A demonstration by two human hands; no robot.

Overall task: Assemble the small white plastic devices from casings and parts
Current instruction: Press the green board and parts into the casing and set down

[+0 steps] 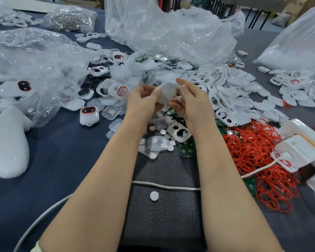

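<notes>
Both my hands meet above the middle of the table around one white plastic casing. My left hand grips its left side, thumb on top. My right hand pinches its right side with curled fingers. Below the hands lie a white casing with two holes, small white round discs, clear inner trays and green circuit boards. An assembled white device with a red-ringed window stands to the left. A heap of white casings spreads to the right.
Red rubber rings pile at the right beside a white charger box with a white cable. Clear plastic bags cover the left and back. A bag of metal rings sits far left. One loose disc lies near me.
</notes>
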